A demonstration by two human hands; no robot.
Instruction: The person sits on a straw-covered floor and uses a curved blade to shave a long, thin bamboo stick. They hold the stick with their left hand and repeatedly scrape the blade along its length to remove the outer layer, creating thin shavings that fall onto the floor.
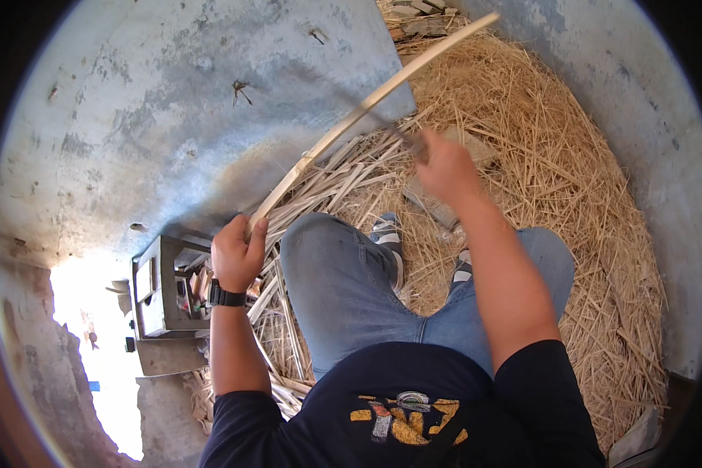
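Left hand [238, 251] closed around the lower end of a long, pale, thin bamboo strip [366, 105], curving up and away to the right over the grey concrete floor [171, 93]. Right hand [443, 165] clenched on a dark-bladed knife [398, 134], blurred, set against the strip's middle. Below, a heap of split cane slivers [343, 175] and straw-coloured shavings [569, 171] around blue-jeaned knees [335, 265].

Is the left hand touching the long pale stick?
Touching. The head view shows the left hand closed around the stick's lower end.
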